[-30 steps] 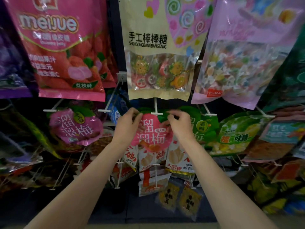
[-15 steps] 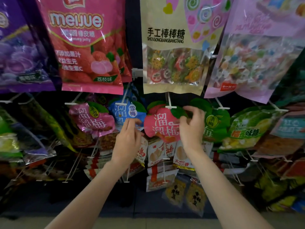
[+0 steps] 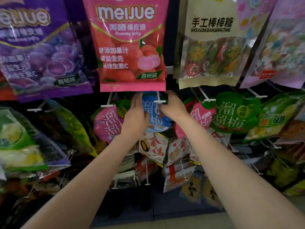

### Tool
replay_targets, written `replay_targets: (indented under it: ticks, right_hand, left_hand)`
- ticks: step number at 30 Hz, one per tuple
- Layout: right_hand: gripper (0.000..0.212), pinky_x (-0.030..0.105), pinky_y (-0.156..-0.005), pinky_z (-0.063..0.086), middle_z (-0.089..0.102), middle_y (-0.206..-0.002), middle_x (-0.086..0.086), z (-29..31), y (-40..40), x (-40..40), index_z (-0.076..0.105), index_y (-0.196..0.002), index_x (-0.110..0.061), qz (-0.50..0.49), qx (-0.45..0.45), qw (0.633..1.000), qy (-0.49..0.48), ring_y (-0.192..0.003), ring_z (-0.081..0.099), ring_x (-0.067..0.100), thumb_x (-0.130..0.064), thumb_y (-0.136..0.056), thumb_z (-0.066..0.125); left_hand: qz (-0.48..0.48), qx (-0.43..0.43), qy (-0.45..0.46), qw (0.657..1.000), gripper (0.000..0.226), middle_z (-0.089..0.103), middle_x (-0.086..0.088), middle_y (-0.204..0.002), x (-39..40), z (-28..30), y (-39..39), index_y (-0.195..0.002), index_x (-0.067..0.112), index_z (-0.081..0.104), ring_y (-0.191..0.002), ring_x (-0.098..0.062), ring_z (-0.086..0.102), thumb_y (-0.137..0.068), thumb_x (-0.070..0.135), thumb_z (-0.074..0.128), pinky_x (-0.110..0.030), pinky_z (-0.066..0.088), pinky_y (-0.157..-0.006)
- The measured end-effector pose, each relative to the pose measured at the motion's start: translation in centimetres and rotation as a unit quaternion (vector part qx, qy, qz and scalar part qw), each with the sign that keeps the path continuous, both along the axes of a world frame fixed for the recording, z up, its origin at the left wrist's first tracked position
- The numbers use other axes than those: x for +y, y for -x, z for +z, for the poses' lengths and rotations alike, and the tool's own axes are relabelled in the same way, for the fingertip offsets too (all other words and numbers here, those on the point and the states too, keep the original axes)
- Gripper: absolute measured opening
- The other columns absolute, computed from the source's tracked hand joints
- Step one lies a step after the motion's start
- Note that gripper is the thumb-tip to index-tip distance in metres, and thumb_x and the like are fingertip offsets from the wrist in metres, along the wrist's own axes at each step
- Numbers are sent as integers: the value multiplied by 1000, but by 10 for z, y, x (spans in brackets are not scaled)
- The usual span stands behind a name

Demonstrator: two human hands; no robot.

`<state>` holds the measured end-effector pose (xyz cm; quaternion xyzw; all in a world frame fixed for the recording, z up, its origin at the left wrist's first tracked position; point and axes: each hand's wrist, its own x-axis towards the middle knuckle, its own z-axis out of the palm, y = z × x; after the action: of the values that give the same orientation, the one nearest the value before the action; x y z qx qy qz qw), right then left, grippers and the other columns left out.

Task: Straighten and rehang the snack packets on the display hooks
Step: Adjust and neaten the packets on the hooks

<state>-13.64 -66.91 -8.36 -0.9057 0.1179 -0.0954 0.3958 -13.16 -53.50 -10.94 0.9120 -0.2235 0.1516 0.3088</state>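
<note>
Two hands, left hand [image 3: 135, 115] and right hand [image 3: 171, 105], grip the blue packet [image 3: 154, 119] under the overhanging pink bag [image 3: 130, 45].

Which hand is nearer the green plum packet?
Right. The right hand is on the blue packet, with a pink packet between it and the green plum packet. The left hand is farther away, at the blue packet's left edge.

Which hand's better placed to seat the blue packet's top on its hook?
Likely the right hand: it sits at the top of the blue packet, right beside the hook tip. The left hand is lower, on the packet's left edge.
</note>
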Motion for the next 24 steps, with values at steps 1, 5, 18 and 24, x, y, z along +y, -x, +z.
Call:
replay_targets:
  ticks: [1, 5, 18, 24]
  right_hand:
    - [43, 21, -63, 48, 53, -121, 11, 2, -6, -2, 40, -128, -2, -17, -1, 1000, -5, -91, 64, 25, -10, -88, 54]
    - [44, 25, -61, 41, 55, -114, 9, 3, -28, -5, 40, -127, -6, -23, -25, 999, 7, -98, 57, 23, -12, -87, 57]
    - [24, 23, -52, 46, 52, -76, 5, -19, -70, -20, 51, -76, -15, -32, -62, 992, -109, -57, 48, 15, -14, -96, 38]
    - [32, 17, -27, 26, 45, -64, 6, -12, -80, -18, 43, -63, -13, -53, -4, 991, -126, -30, 48, 11, -17, -94, 37]
  left_hand:
    - [-1, 10, -6, 1000, 63, 24, -15, -149, -5, 3, -7, -144, 5, 19, -105, -38, 55, -89, 8, 50, -39, 44, -77]
    - [2, 81, 8, 997, 54, 40, -17, -138, -20, 1, -41, -140, 8, 26, -101, -38, 56, -91, 12, 48, -37, 48, -79]
    - [-43, 35, 217, 975, 34, 60, -22, -104, -16, -40, -45, -132, 7, 41, -61, -17, 66, -101, 16, 32, -25, 56, -57]
    - [-48, 59, 236, 969, 35, 59, -6, -64, -16, -39, -43, -134, 6, 39, -43, -1, 57, -101, 15, 31, -16, 51, -51]
